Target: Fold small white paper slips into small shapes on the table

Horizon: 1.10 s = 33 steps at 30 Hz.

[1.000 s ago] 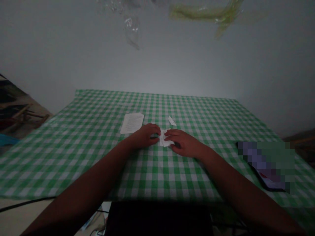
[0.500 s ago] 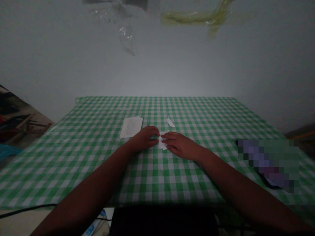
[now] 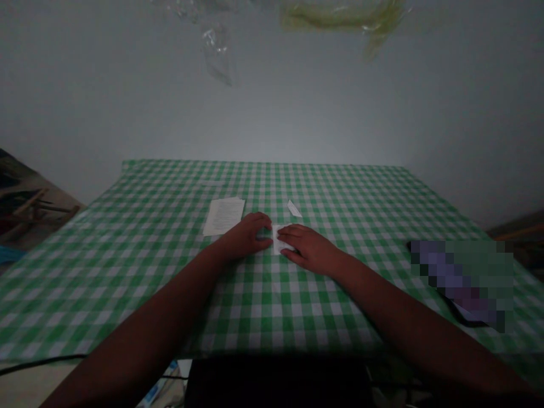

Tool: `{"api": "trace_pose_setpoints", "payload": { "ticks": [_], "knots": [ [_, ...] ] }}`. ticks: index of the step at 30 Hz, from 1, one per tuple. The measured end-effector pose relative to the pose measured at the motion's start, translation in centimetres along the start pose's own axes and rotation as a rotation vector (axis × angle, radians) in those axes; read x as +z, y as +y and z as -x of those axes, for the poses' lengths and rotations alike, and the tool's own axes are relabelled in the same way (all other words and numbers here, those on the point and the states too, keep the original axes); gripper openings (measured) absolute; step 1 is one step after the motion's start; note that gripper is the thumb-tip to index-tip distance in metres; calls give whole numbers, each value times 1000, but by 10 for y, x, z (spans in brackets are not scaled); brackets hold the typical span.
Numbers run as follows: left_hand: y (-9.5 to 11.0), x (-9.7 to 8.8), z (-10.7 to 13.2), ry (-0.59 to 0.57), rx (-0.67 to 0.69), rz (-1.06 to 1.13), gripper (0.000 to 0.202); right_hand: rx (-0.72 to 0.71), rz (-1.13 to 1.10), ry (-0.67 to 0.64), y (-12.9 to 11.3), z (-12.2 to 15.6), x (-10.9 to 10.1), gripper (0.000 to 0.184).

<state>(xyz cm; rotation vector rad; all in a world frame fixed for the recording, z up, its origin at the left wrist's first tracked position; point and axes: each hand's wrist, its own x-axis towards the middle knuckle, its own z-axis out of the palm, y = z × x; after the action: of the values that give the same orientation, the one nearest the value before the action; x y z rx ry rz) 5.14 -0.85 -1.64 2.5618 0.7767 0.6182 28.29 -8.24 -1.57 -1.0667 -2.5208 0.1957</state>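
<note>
A small white folded piece of paper (image 3: 279, 239) lies on the green-and-white checked tablecloth (image 3: 272, 294) in the middle of the table. My left hand (image 3: 249, 235) rests at its left edge, fingers curled and pressing down on it. My right hand (image 3: 306, 247) covers its right side, fingers together and flat on the paper. Most of the paper is hidden under my fingers.
A white printed sheet (image 3: 224, 215) lies just left of my left hand. A small white paper scrap (image 3: 294, 208) sits behind my right hand. A dark phone (image 3: 461, 277), partly blurred, lies at the table's right. A dark object (image 3: 276, 382) sits below the near edge.
The small paper looks flatter and more covered by my fingers than a second ago. Both hands stay almost in place; the view has shifted slightly.
</note>
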Motion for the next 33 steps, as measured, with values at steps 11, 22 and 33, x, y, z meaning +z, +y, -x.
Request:
{"api": "trace_pose_setpoints", "payload": {
  "ticks": [11, 22, 33],
  "knots": [
    [-2, -1, 0, -13, 31, -28, 24, -14, -2, 2, 2, 1, 2, 37],
    [0, 0, 0, -39, 20, -100, 37, -15, 1, -3, 2, 0, 2, 39],
    [6, 1, -5, -15, 39, -91, 31, -12, -25, 21, 2, 0, 4, 35]
  ]
}}
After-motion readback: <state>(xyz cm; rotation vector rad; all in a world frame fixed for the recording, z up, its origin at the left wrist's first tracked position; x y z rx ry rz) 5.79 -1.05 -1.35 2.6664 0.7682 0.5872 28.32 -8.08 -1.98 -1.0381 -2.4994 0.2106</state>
